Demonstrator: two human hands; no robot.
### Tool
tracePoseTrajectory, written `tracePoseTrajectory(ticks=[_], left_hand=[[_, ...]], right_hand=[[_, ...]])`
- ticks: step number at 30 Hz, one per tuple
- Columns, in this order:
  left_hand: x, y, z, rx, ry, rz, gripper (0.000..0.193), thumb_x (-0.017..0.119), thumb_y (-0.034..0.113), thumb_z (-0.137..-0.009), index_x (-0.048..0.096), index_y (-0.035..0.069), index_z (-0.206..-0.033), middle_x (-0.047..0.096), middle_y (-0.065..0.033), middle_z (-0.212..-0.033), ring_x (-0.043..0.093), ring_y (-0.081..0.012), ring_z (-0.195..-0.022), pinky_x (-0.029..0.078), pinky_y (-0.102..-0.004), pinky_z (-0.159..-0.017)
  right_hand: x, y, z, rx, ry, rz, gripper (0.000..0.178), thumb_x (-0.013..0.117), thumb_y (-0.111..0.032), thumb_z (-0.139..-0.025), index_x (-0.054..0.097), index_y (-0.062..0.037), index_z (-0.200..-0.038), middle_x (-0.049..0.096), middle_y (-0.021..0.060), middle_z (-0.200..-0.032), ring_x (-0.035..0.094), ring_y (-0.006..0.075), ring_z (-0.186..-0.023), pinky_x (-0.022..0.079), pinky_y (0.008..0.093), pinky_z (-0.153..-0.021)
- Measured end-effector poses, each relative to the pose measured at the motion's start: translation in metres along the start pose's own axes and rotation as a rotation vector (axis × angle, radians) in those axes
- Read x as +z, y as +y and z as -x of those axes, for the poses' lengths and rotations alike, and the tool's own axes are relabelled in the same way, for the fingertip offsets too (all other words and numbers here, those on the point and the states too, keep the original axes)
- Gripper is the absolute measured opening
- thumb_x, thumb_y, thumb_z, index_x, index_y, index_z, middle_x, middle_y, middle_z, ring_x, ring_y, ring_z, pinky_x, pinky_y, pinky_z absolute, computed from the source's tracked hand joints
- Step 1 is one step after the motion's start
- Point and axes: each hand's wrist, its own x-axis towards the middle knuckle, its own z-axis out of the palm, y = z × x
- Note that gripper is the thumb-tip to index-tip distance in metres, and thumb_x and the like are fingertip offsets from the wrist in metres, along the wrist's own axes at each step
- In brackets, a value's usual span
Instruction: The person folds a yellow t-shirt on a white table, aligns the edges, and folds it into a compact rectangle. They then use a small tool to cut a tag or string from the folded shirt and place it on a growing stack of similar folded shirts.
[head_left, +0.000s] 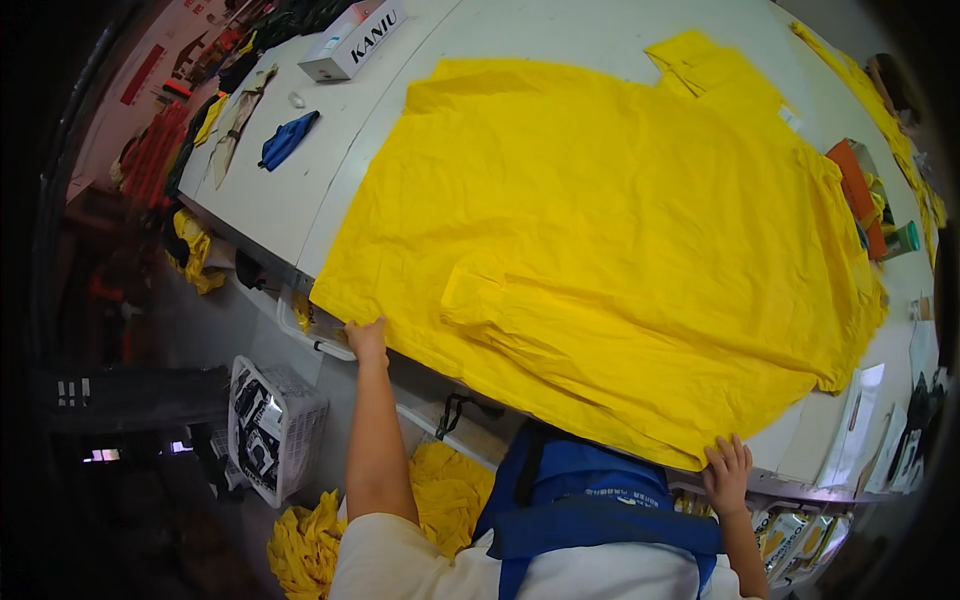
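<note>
A large yellow garment (600,200) lies spread over the pale table (400,75), with creases and a folded flap of the same cloth (530,310) across its near part. A small light label (790,118) shows at its far right, and its right side is gathered. At the near left, my left hand (368,340) pinches the garment's edge by the table rim. My right hand (728,472) rests at the near right corner of the cloth, fingers somewhat apart and touching it. The undersides of both hands are hidden.
A white box (352,42) and a blue cloth piece (289,140) lie at the far left. On the right stand an orange-sided box (858,198) and a green-rimmed cup (905,240). Below are a white basket (300,430) and heaped yellow cloth (445,490).
</note>
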Motion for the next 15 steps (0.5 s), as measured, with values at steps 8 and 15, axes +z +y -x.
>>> tracePoseTrajectory(ticks=[8, 15], left_hand=[[-0.023, -0.031, -0.067, -0.148, -0.138, 0.063, 0.028, 0.069, 0.009, -0.082, 0.052, 0.002, -0.103, 0.059, -0.0102, -0.086, 0.055, -0.0166, -0.062, 0.049, -0.0287, -0.051], [-0.071, 0.002, -0.023, -0.111, -0.321, 0.4, 0.009, 0.054, 0.004, -0.087, 0.049, 0.005, -0.094, 0.056, -0.0062, -0.077, 0.054, -0.0144, -0.057, 0.046, -0.0244, -0.044]], right_hand=[[0.006, -0.008, -0.027, -0.051, 0.035, -0.037, 0.038, 0.056, 0.0, -0.066, 0.066, -0.0162, -0.1, 0.058, 0.0084, -0.113, 0.049, 0.0323, -0.118, 0.03, 0.0515, -0.105], [-0.034, -0.004, -0.016, 0.073, -0.127, -0.197, 0.039, 0.054, 0.003, -0.066, 0.064, -0.0109, -0.101, 0.061, 0.0107, -0.106, 0.051, 0.033, -0.115, 0.027, 0.0552, -0.107]])
